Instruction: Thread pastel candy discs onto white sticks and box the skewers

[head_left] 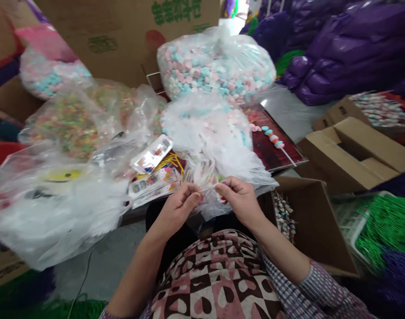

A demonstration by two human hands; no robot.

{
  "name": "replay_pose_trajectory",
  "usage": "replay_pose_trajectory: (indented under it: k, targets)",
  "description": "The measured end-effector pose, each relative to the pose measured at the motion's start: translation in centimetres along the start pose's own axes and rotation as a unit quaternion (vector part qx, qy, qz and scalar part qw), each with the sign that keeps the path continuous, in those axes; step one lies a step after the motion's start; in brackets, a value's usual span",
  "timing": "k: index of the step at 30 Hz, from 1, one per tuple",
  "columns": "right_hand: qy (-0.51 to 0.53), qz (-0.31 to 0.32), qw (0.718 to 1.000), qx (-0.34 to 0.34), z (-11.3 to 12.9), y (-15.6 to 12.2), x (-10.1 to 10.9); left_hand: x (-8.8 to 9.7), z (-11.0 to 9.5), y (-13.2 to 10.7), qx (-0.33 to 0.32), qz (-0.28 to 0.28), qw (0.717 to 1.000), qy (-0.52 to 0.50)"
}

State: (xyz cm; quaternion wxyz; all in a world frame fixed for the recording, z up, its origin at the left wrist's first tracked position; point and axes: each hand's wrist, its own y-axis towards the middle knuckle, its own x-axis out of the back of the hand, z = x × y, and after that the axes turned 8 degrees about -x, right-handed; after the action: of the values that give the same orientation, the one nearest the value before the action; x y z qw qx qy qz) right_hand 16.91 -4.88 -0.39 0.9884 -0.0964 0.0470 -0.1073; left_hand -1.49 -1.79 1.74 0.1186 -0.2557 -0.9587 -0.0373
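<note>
My left hand (181, 204) and my right hand (240, 199) are close together over the table's front edge, fingers pinched. Between them runs a thin white stick (207, 190), held from both sides. A small red and white piece (222, 199) shows under my right fingertips; its kind is too blurred to tell. Just behind my hands is a clear plastic bag (205, 166) of thin wrapped items. A finished-looking marshmallow skewer (273, 138) in pink, blue and orange lies on the dark red tabletop (269, 156) to the right.
Bags of pastel marshmallows (216, 66) and of small multicoloured candies (79, 119) crowd the table. Printed packets (152, 155) and yellow ties (169, 160) lie left of my hands. Open cardboard boxes (317, 221) stand at the right, beside a crate (358, 241) of green strands.
</note>
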Motion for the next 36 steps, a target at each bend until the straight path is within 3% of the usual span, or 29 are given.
replay_pose_trajectory:
  k: [3,9,14,18,21,24,27,29,32,36]
  targets:
    - [-0.096,-0.03,0.99,0.099,0.2,-0.1,-0.1,-0.6,0.5,0.0,0.027,0.026,0.996,-0.076]
    - [-0.183,-0.068,0.96,0.201,0.1,0.2,1.1,-2.6,1.7,0.9,0.04,-0.022,0.994,-0.099]
    - [-0.19,-0.1,0.946,0.245,-0.4,0.4,1.9,-4.0,1.4,1.9,-0.057,-0.091,0.994,-0.02]
    - [-0.198,-0.089,0.937,0.273,0.1,1.0,3.0,-4.1,0.7,2.4,-0.149,-0.087,0.982,0.081]
    - [-0.213,-0.127,0.937,0.246,1.2,1.9,6.3,-3.5,0.9,2.3,-0.14,-0.09,0.98,0.104]
    - [-0.222,-0.263,0.92,0.189,2.2,3.9,12.0,-2.9,1.6,2.0,-0.092,-0.113,0.986,0.081]
    - [-0.363,-0.361,0.849,0.128,2.4,6.4,17.5,-2.7,2.4,1.8,-0.056,-0.133,0.988,0.048]
    - [-0.493,-0.335,0.802,0.046,2.0,7.8,19.8,-2.7,2.9,1.8,-0.045,-0.15,0.987,0.025]
    - [-0.589,-0.292,0.753,-0.03,0.9,9.2,21.0,-2.7,3.3,1.8,-0.037,-0.181,0.983,-0.012]
    - [-0.578,-0.324,0.748,-0.043,-0.5,9.9,20.8,-2.5,3.2,1.8,-0.023,-0.219,0.973,-0.07]
